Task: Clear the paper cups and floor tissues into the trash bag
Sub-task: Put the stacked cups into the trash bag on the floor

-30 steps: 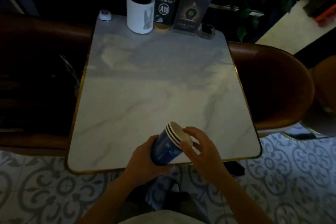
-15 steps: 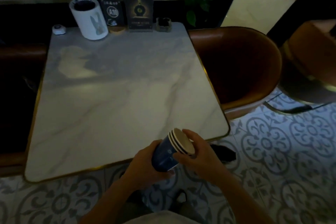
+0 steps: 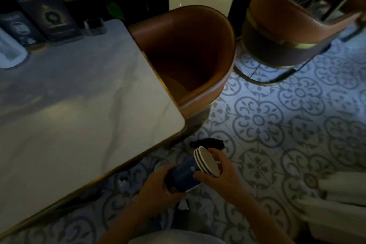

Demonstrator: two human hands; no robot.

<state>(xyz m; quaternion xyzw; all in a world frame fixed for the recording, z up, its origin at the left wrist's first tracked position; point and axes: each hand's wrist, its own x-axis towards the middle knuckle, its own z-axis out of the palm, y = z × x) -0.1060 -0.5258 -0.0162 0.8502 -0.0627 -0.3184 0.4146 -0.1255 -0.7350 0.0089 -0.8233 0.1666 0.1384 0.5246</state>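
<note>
Gripping a nested stack of blue paper cups (image 3: 190,170), both hands hold it tilted in the air over the patterned tile floor (image 3: 277,125), just off the near right corner of the table (image 3: 79,105). The left hand (image 3: 158,188) wraps its fingers around the closed bottom end of the stack, and the right hand (image 3: 219,172) closes thumb and fingers on the rims at the open end. Three white rims show one inside another, and the open mouth faces up and to the right.

Just beyond the cups, a dark crumpled thing (image 3: 208,143) lies on the floor by the table corner; what it is cannot be told in the dim light. A small pale scrap (image 3: 121,182) lies on the tiles left of the left hand, below the table edge.

The table has a pale marble top with a thin gold rim. At its far left end stand two dark sign cards (image 3: 49,18), a small dark holder (image 3: 94,25) and part of a white container (image 3: 10,49), all blurred. A brown leather chair (image 3: 188,49) sits tucked against the right side of the table, and a second brown chair (image 3: 293,25) stands farther right. White fabric (image 3: 340,200) fills the near right corner.
</note>
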